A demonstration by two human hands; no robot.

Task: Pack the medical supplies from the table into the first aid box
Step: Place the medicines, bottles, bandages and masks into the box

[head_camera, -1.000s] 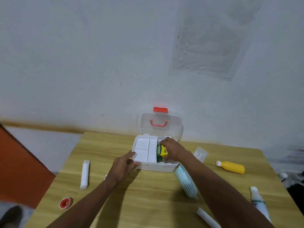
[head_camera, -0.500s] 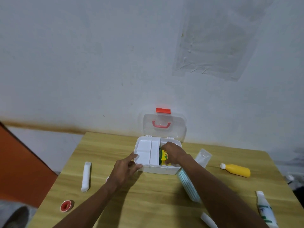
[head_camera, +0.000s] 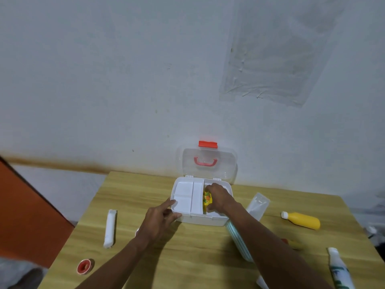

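Note:
A white first aid box (head_camera: pixel 203 220) stands open on the wooden table (head_camera: pixel 187 255), its clear lid (head_camera: pixel 208 163) with a red handle raised against the wall. A white inner tray (head_camera: pixel 187 198) fills the box's left part. My right hand (head_camera: pixel 218 198) reaches into the right part and grips a yellow and green packet (head_camera: pixel 207 199). My left hand (head_camera: pixel 159 223) grips the box's front left corner. Still on the table lie a white gauze roll (head_camera: pixel 110 228), a red tape roll (head_camera: pixel 84 266), a yellow bottle (head_camera: pixel 301 220) and a white and green bottle (head_camera: pixel 340 272).
A stack of striped face masks (head_camera: pixel 237 240) lies under my right forearm. A clear plastic pouch (head_camera: pixel 257 206) rests right of the box. A small white tube (head_camera: pixel 262 283) shows at the lower edge. The wall rises close behind the table; an orange panel (head_camera: pixel 25 205) stands at left.
My right hand has pushed the yellow packet deeper into the box's right compartment. My left hand stays on the box's front left corner.

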